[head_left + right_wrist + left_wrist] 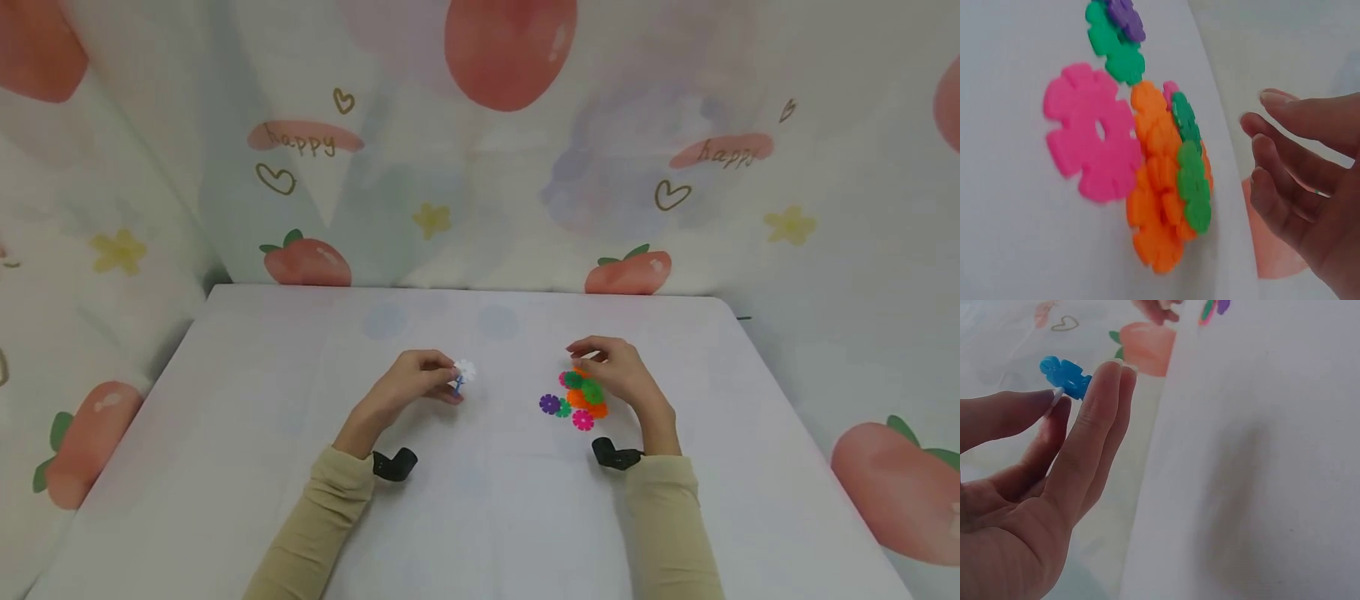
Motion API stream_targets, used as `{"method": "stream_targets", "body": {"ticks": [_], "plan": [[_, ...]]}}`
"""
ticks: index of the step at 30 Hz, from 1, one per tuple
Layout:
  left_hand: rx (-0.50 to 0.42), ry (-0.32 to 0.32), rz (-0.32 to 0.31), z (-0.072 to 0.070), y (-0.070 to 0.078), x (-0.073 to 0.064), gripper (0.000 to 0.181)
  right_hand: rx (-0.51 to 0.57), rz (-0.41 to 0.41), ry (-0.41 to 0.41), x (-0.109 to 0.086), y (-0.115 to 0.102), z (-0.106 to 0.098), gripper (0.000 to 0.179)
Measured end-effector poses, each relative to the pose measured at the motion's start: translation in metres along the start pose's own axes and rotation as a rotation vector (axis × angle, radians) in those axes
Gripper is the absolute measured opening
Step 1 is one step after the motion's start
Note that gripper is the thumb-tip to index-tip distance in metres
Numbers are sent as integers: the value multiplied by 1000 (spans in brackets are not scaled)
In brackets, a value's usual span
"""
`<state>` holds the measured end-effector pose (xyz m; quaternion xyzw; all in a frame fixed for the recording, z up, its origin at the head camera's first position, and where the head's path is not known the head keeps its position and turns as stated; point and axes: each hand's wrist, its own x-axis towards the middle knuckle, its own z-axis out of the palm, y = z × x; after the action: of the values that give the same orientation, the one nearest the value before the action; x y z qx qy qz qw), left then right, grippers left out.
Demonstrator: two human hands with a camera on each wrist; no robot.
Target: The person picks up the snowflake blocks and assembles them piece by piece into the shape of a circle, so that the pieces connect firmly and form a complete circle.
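My left hand (pixel 411 385) pinches a white snowflake-shaped plastic disc (pixel 467 371) with thumb and finger, above the table left of centre. A blue snowflake disc (pixel 1066 376) sits against the white one; in the left wrist view only the white edge shows by the thumb. Over the far right side of a pile of discs hovers my right hand (pixel 617 371), fingers loosely bent and thumb apart from them. Nearest to it in the right wrist view are a light green disc (pixel 1194 187), a dark green disc (pixel 1185 119) and orange discs (pixel 1157 181).
A pink disc (pixel 582 420) lies at the pile's near edge, and a purple disc (pixel 550 404) overlaps a green one (pixel 563 408) at its left. The white-covered table (pixel 480 517) meets a patterned cloth backdrop (pixel 480 200) behind and at both sides.
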<state>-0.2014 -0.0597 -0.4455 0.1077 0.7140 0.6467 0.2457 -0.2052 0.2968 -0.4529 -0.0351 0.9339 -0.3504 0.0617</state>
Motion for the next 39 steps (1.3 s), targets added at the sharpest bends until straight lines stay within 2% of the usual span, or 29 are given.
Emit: {"method": "stream_targets", "body": {"ticks": [3, 9, 15, 20, 25, 30, 35, 39], "plan": [[-11, 10, -2, -3, -2, -1, 23, -23, 50, 8, -1, 9, -2, 29], [-7, 18, -25, -8, -6, -5, 23, -51, 124, -32, 1, 21, -1, 33], [-19, 24, -27, -10, -12, -10, 23, -104, 160, -63, 7, 18, 7, 31], [-40, 19, -20, -7, -13, -13, 27, -81, 166, -50, 6, 18, 7, 32], [-90, -24, 7, -5, -14, -12, 24, -66, 132, -14, 5, 19, 5, 26], [-121, -41, -9, -1, -12, -13, 21, -35, 59, 27, 2, 13, 3, 25], [-125, -17, -12, 3, -11, -13, 19, 60, -19, 26, 3, 0, 9, 24], [-143, -17, -13, 5, -12, -13, 20, 168, -63, -6, 4, -12, 18, 23]]}}
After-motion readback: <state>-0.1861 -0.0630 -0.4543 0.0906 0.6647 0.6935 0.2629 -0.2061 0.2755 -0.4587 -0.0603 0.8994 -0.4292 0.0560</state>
